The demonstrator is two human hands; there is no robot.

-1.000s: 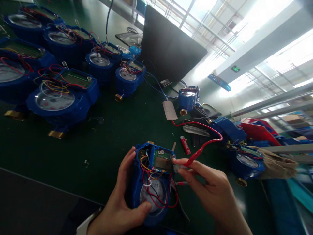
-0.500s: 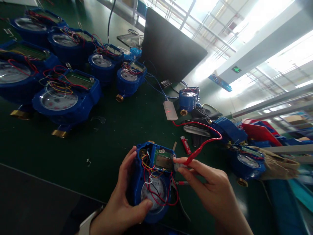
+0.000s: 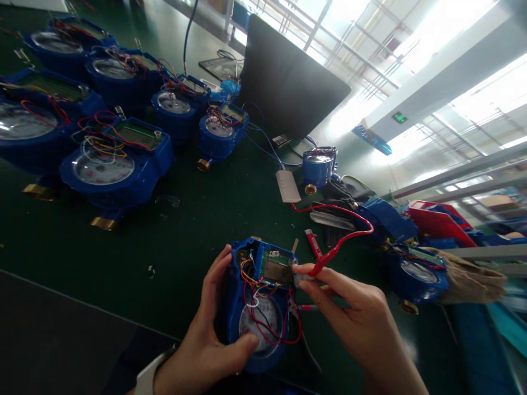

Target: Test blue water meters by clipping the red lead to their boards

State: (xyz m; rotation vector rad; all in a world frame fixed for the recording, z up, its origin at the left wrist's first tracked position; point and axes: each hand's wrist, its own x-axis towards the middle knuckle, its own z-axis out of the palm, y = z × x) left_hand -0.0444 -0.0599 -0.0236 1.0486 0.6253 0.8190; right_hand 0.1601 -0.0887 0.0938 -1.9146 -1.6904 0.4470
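Observation:
A blue water meter (image 3: 263, 359) lies in front of me with its cover off, showing a circuit board with a small display (image 3: 276, 272) and loose red, yellow, white and black wires. My left hand (image 3: 212, 329) is wrapped round its left side, thumb over the round dial (image 3: 263, 323). My right hand (image 3: 349, 307) pinches a pale connector (image 3: 303, 278) at the end of a red cable (image 3: 346, 238). The connector's tip meets the right edge of the board; exactly what it touches is too small to tell. The cable runs back to a white adapter box (image 3: 288, 186).
Several more open blue meters (image 3: 102, 170) stand at the left and back. A dark monitor (image 3: 288, 82) rises behind the adapter. To the right are a red-and-white battery (image 3: 313, 244), a meter (image 3: 418, 274) by a brown cloth (image 3: 469, 274), and a red bin (image 3: 440, 222).
The red light seen on the adapter box no longer shows. My view has shifted slightly; both hands keep their places on the meter and the connector.

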